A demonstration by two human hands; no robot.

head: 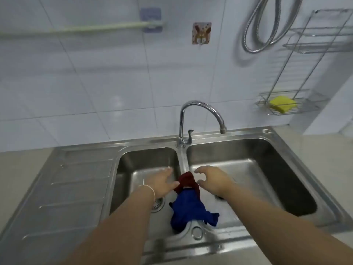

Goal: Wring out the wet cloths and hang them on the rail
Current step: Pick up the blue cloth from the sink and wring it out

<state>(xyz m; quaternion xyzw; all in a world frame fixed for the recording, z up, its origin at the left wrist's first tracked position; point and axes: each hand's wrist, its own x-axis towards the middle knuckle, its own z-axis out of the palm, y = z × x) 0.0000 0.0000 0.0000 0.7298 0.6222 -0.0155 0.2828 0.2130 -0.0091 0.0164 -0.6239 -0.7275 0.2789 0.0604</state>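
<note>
Fingers of both hands spread, nothing gripped. Left hand (161,183) reaches over the left basin of the steel sink (286,142), palm down, fingers (168,171) extended and loosely apart; a thin pale string bracelet (150,188) circles the wrist. Right hand (214,181) hovers over the inner edge of the right basin, fingers (200,170) curled into an open claw, thumb apart from the rest.

Between the two sets of fingers, draped over the divider that separates the basins, lies a dark red cloth (188,180), bunched. Its left edge sits just beside the left thumb; contact cannot be told. Below the fingers, toward the person, a blue cloth (191,209) lies crumpled against the red one, spilling from the left basin across the divider. Both look wet.

Under the left wrist, the left basin's drain strainer (158,204) partly shows. Beyond the fingers, a curved chrome tap (200,108) rises from the back rim, spout over the right basin.

Far above and left of the fingers, a pale rail (80,28) runs along the white tiled wall (95,73), bare. Up and right: an animal-print hook (201,33), a looped metal hose (267,31), and a wire rack (309,54) holding a yellow sponge (282,106).
</note>
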